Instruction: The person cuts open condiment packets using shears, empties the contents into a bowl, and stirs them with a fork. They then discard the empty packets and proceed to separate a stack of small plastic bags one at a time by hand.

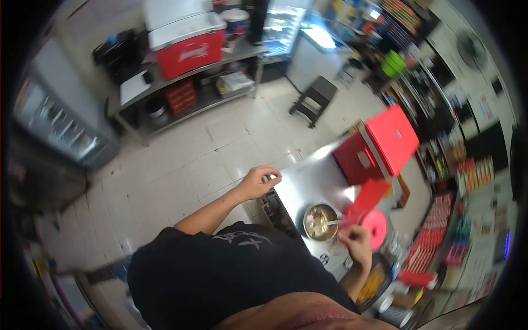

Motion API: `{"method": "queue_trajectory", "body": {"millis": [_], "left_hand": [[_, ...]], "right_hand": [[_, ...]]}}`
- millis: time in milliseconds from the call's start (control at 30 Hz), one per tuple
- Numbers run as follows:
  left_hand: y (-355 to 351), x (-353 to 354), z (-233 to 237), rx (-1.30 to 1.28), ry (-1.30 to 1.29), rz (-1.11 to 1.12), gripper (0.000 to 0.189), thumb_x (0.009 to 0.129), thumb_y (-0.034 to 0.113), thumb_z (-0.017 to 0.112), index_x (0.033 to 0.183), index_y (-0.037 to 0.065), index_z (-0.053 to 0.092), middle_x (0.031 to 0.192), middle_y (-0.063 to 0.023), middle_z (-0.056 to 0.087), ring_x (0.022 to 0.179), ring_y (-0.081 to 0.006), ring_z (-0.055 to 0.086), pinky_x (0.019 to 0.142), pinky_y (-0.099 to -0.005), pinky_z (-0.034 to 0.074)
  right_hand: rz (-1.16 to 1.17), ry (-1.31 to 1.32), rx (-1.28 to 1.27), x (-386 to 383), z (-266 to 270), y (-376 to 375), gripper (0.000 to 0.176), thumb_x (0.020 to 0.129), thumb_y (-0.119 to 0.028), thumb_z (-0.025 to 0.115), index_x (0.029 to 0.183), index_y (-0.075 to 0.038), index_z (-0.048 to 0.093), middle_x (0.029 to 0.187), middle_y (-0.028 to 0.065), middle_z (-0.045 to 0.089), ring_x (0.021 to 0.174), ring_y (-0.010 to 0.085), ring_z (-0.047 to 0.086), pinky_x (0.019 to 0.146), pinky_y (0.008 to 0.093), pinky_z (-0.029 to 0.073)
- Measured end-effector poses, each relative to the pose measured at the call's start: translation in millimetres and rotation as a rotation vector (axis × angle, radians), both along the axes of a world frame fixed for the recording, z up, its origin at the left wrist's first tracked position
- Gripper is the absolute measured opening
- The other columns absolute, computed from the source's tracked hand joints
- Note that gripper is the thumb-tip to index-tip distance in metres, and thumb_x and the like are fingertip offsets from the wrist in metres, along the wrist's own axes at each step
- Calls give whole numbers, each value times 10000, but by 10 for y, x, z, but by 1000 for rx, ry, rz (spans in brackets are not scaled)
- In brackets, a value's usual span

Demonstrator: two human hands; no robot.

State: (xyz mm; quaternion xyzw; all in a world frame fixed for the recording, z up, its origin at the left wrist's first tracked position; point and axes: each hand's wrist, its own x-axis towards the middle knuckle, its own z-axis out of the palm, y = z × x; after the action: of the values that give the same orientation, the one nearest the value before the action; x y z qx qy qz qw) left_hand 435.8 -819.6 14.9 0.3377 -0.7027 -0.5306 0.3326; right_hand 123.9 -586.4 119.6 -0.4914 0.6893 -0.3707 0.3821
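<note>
My left hand (259, 183) hovers by the near-left edge of the steel table (300, 179), fingers loosely curled with a gap to the thumb. Nothing shows in it. My right hand (358, 243) is just right of a metal bowl (306, 224), its fingers pinched together and slightly blurred. Whatever they may hold is too small to make out. Inside the bowl lies pale, chunky food (315, 219) in some liquid. A light spoon-like handle (333, 222) leans over the bowl's rim towards my right hand; contact with the fingers cannot be made out.
A red cooler box (379, 146) stands at the table's far end. Beside the bowl are a pink round lid (375, 228) and a red sheet-like item (366, 198). A black stool (316, 99) is on the tiled floor. Another red cooler (190, 55) sits on a steel shelf.
</note>
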Motion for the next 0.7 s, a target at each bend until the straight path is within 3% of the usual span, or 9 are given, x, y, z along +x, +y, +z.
{"method": "queue_trajectory", "body": {"millis": [67,167,200,267,400,433,533,633,700], "left_hand": [[134,-250,1,7,-19,-94,176,938,182,693,1026,34,726,1002,-71,691,881,-132,643,706,-283,510],[381,-684,-31,20,72,-159,199,940,190,686,1022,16,733,1002,-60,703,800,-104,642,642,-246,502],[473,-838,-10,15,56,-216,199,940,190,686,1022,16,733,1002,-60,703,800,-104,642,642,-246,502],[688,-1133,91,31,11,-367,209,943,191,682,1035,8,724,1038,-68,687,811,-108,640,654,-244,507],[1123,-1707,411,-111,56,-645,272,991,240,627,1129,11,679,1082,-98,656,978,-184,638,818,-298,500],[1216,-1834,413,-113,43,-674,272,991,240,627,1129,11,679,1082,-98,656,978,-184,638,818,-298,500],[1441,-2198,423,20,169,-868,353,1037,317,548,1163,4,654,1112,-119,646,1052,-228,624,921,-329,471],[1692,-2457,486,-43,168,-920,451,1064,394,466,1222,-2,612,1150,-135,627,1091,-232,597,980,-353,440],[1750,-2583,455,-1,155,-1051,753,1002,640,422,1303,-37,556,1229,-113,583,1108,-196,548,993,-341,425]], "right_hand": [[-212,-122,62,-38,-79,146,110,812,7,753,816,-11,644,710,6,595,683,98,551,629,270,433],[-44,-913,-213,-201,-109,446,102,781,44,732,850,13,663,752,-17,619,669,82,554,613,255,425],[-437,-706,-27,-72,33,518,74,804,4,734,859,13,686,693,-17,606,592,74,523,538,247,400],[-455,-80,-32,-291,-531,689,51,818,-21,743,852,-4,710,653,-18,604,529,71,494,464,244,365],[-396,-993,-297,-214,-247,1046,28,838,-2,730,862,-15,722,791,2,668,684,87,589,664,251,473],[-313,-1006,-283,-269,-260,1166,33,857,8,703,878,-8,723,869,17,687,744,111,618,725,260,485],[-658,83,-35,-347,-510,1276,74,858,-51,730,819,6,704,712,1,649,677,88,591,623,279,460],[-535,-456,-241,-395,-469,1587,112,853,-40,727,782,10,658,701,-10,613,647,70,553,590,260,436],[-363,-878,-526,-305,-350,1772,111,840,-25,735,800,4,635,754,-10,613,650,64,539,600,236,437]]}}
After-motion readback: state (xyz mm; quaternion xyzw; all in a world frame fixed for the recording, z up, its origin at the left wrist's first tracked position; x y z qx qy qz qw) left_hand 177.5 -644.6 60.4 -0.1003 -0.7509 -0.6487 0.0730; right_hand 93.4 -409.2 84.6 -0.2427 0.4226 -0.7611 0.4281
